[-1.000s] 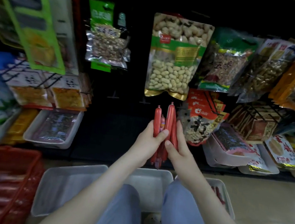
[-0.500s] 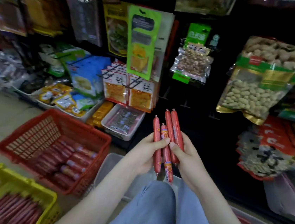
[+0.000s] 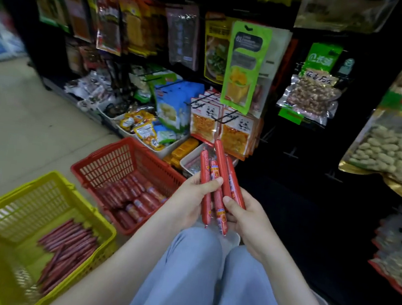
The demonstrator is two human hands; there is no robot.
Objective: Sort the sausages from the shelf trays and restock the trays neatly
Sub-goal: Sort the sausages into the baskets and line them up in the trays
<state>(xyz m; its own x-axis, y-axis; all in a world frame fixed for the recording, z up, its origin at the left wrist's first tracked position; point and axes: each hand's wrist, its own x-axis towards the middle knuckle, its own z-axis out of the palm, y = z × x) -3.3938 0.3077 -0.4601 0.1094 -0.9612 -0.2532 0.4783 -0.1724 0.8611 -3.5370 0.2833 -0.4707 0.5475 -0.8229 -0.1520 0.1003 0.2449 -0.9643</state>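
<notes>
Left hand [image 3: 191, 199]: curled round the left side of a bunch of sausages [image 3: 220, 174], thumb laid across the front
Right hand [image 3: 245, 217]: grips the same bunch from the right, thumb pressed on the front, fingers wrapped behind
Where the bunch is: held upright and slightly fanned above the person's knees, in front of the lower shelf
Done so far: sorting looks well under way; the red basket [image 3: 108, 164] on the floor holds thicker, shorter sausages along its near side, and the yellow basket [image 3: 41, 179] beside it holds thin, darker sticks in its right half
Left to do: by my reading, this handful has yet to go to a pile, and restocking has not begun; a white tray [image 3: 231, 238] below the hands is mostly hidden
Held sausages: about four slim red sticks, glossy casing, pinched ends, small orange labels
Baskets: rigid plastic, open lattice walls, rounded corners
Shelf goods: soft, shiny hanging pouches
</notes>
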